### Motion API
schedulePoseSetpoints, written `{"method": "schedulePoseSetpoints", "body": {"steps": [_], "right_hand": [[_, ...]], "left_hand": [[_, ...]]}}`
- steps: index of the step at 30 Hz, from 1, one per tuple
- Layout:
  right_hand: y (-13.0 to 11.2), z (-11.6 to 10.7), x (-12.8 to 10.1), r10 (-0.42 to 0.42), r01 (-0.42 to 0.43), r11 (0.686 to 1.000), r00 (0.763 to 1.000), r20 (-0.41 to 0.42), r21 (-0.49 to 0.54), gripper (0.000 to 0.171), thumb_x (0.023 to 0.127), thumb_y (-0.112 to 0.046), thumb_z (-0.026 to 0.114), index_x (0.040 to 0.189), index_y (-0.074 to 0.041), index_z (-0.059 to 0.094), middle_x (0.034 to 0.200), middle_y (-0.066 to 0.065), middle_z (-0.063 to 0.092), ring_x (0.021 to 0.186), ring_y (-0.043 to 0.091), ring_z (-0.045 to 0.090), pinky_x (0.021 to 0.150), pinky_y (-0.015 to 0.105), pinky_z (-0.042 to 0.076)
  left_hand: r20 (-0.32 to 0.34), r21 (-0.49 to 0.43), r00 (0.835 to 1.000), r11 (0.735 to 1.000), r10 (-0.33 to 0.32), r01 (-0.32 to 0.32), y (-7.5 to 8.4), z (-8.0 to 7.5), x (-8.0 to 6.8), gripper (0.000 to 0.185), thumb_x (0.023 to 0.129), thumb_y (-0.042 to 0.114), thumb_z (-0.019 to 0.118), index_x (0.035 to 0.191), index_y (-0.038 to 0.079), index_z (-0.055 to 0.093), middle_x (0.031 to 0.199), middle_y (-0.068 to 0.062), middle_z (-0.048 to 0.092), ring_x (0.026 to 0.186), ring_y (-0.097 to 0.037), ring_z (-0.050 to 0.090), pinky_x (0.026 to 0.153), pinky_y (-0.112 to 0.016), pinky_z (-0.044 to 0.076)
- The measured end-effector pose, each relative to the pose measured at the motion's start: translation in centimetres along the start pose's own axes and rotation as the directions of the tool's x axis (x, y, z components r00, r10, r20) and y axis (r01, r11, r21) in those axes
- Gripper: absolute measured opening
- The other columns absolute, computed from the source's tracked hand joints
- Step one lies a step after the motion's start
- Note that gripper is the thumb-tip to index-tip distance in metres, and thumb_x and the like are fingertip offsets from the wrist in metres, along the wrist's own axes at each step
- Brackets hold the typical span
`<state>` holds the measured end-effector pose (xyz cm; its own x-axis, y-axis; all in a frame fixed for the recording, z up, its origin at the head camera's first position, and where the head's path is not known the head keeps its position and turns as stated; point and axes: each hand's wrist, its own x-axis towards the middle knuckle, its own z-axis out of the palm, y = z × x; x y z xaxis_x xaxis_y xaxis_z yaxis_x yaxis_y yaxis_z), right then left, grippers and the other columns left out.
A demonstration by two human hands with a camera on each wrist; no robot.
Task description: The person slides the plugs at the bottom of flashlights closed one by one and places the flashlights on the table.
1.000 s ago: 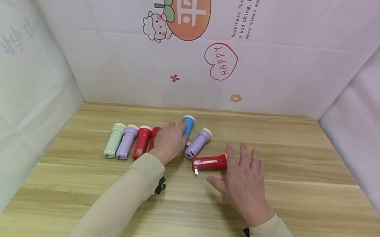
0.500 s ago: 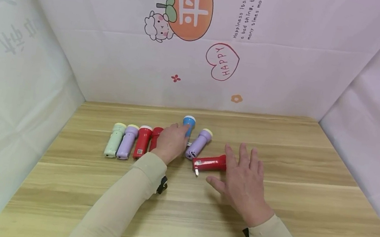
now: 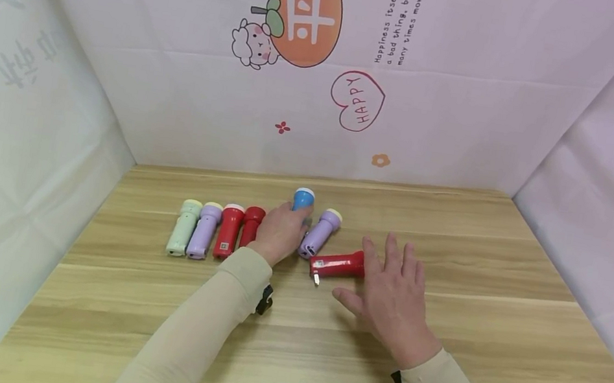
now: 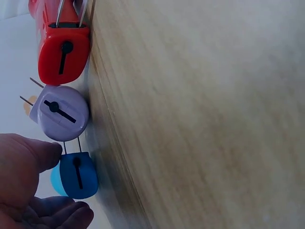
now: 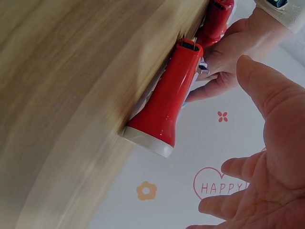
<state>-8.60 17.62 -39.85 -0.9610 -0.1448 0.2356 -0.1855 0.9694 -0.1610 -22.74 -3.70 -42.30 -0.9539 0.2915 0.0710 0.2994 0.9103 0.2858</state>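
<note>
Head view: the blue torch (image 3: pixel 302 200), at frame centre, is gripped by the left hand (image 3: pixel 279 232); the right hand (image 3: pixel 394 292) is spread flat. Likely light, smooth plastic (best held round the barrel).

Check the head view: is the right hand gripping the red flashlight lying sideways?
No. The right hand lies open with spread fingers beside the red flashlight, not curled round it.

blue torch (image 3: pixel 302 200) body hidden by left hand (image 3: pixel 280 232), red torch (image 4: pixel 63 45) cut off at top edge
</note>
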Motion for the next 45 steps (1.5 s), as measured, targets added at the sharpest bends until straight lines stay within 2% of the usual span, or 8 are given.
{"method": "schedulePoseSetpoints", "body": {"steps": [6, 11, 16, 25, 31, 36, 45], "right_hand": [[-0.02, 0.15, -0.03, -0.002, 0.002, 1.000, 1.000, 0.001, -0.010, 0.104, 0.082, -0.065, 0.080, 0.158, -0.005, 0.041, 0.161, 0.037, 0.031, 0.146, 0.065, 0.027, 0.113, 0.078, 0.029], [-0.02, 0.17, -0.04, 0.004, -0.003, 1.000, 1.000, 0.013, -0.009, 0.104, 0.082, -0.065, 0.079, 0.158, -0.006, 0.040, 0.162, 0.037, 0.030, 0.146, 0.065, 0.026, 0.114, 0.078, 0.029], [-0.05, 0.11, -0.06, 0.010, -0.009, 1.000, 1.000, 0.028, -0.006, 0.104, 0.083, -0.065, 0.078, 0.159, -0.006, 0.039, 0.162, 0.036, 0.029, 0.147, 0.065, 0.025, 0.114, 0.078, 0.028], [-0.12, 0.09, -0.06, 0.009, -0.008, 1.000, 1.000, 0.030, -0.014, 0.104, 0.083, -0.065, 0.078, 0.159, -0.005, 0.039, 0.162, 0.036, 0.030, 0.146, 0.065, 0.025, 0.114, 0.077, 0.027], [-0.17, 0.08, -0.06, 0.008, -0.008, 1.000, 1.000, 0.025, -0.011, 0.104, 0.083, -0.065, 0.078, 0.159, -0.006, 0.040, 0.162, 0.036, 0.030, 0.147, 0.064, 0.025, 0.115, 0.077, 0.027], [-0.23, 0.03, -0.09, 0.011, -0.011, 1.000, 0.999, 0.034, 0.003, 0.104, 0.083, -0.064, 0.079, 0.159, -0.006, 0.039, 0.162, 0.036, 0.029, 0.147, 0.064, 0.024, 0.115, 0.078, 0.026], [-0.29, 0.12, -0.04, 0.005, -0.005, 1.000, 1.000, 0.025, 0.000, 0.103, 0.083, -0.064, 0.079, 0.159, -0.006, 0.039, 0.162, 0.037, 0.030, 0.147, 0.065, 0.024, 0.114, 0.078, 0.027]], "left_hand": [[0.015, -0.027, 1.000, 1.000, 0.008, -0.008, -0.07, 0.21, 0.00, 0.048, 0.106, 0.024, 0.059, 0.154, 0.023, 0.052, 0.130, -0.016, 0.064, 0.100, -0.030, 0.064, 0.093, -0.046, 0.058], [0.047, -0.014, 0.998, 0.999, -0.037, 0.038, -0.06, 0.08, -0.12, 0.051, 0.105, 0.024, 0.059, 0.155, 0.026, 0.051, 0.123, -0.013, 0.062, 0.095, -0.028, 0.060, 0.088, -0.043, 0.057], [0.070, 0.039, 0.995, 0.997, -0.071, 0.069, -0.15, -0.03, -0.13, 0.049, 0.102, 0.027, 0.059, 0.151, 0.029, 0.054, 0.117, -0.011, 0.062, 0.090, -0.028, 0.057, 0.079, -0.041, 0.055], [0.083, 0.082, 0.992, 0.992, -0.098, 0.091, -0.23, -0.12, 0.00, 0.049, 0.103, 0.031, 0.057, 0.152, 0.032, 0.054, 0.125, -0.012, 0.067, 0.091, -0.027, 0.060, 0.078, -0.040, 0.056], [0.066, 0.097, 0.994, 0.992, -0.085, 0.078, -0.16, -0.28, 0.05, 0.046, 0.106, 0.030, 0.057, 0.151, 0.030, 0.056, 0.133, -0.011, 0.069, 0.101, -0.027, 0.068, 0.083, -0.041, 0.060], [0.059, 0.098, 0.995, 0.992, -0.082, 0.076, -0.07, -0.44, 0.03, 0.044, 0.106, 0.027, 0.057, 0.150, 0.028, 0.058, 0.137, -0.010, 0.069, 0.110, -0.028, 0.069, 0.089, -0.043, 0.059], [0.043, 0.046, 0.996, 0.996, -0.083, 0.081, -0.19, -0.67, -0.25, 0.044, 0.103, 0.023, 0.063, 0.147, 0.024, 0.060, 0.137, -0.008, 0.068, 0.112, -0.026, 0.068, 0.097, -0.043, 0.058]]}}
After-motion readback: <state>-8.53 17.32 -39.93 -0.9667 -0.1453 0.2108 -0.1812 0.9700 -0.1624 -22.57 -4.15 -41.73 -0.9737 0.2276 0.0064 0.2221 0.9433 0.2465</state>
